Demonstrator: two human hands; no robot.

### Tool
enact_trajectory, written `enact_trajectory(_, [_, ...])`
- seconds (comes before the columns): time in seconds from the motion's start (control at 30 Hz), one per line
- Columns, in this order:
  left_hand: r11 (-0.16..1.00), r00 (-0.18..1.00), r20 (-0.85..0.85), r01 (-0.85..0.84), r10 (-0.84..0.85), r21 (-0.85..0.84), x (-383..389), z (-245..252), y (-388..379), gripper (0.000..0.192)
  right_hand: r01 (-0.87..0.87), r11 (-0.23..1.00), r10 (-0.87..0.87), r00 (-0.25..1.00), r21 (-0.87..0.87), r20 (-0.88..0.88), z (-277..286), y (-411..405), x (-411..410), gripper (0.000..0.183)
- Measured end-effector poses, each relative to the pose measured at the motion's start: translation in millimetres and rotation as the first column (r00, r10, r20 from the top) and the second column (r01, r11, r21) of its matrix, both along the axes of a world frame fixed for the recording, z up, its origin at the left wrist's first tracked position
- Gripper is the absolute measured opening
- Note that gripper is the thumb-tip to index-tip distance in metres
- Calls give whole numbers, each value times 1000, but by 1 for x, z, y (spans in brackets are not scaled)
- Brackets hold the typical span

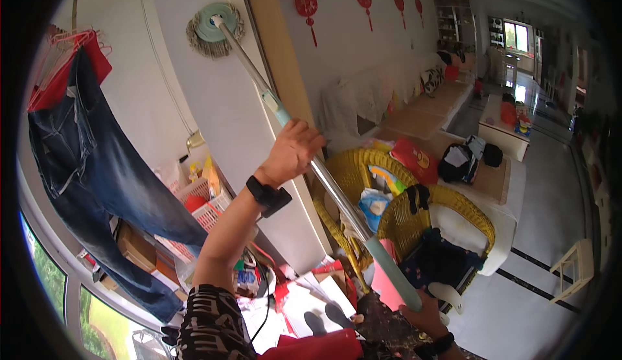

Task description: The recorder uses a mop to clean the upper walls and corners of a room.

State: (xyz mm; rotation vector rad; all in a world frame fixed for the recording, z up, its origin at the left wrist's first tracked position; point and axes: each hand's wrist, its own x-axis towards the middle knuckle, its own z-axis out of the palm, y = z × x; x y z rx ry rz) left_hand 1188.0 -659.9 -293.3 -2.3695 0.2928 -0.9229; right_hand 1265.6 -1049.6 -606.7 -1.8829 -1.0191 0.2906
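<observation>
A spin mop with a round green plate and grey string fringe [212, 49] is raised with its head against the white wall [194, 88] beside a door frame. Its steel pole [340, 197] slants down to the right. My left hand [294, 148], with a dark band on the wrist, is closed around the pole below the green locking clip [272, 102]. Lower right, my right hand [427, 316] grips the bottom end of the green handle [393, 272]; its fingers are partly hidden.
Blue jeans [112, 151] hang at left beside pink hangers. A wicker chair [444, 199] bearing dark clothing and another wicker chair [335, 185] stand close to the pole. Papers [296, 306] lie near my feet. A low stool [573, 270] is at right.
</observation>
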Motion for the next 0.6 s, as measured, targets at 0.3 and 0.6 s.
enact_trajectory(0.3, [931,889,422,-291,177,222,-7,135,76,33,-270,877,344,930,398,-127,120,183,19,44])
enact_trajectory(0.6, [912,837,528,-321,145,257,-20,222,77,48,-387,801,389,916,457,95,313,283,20,41])
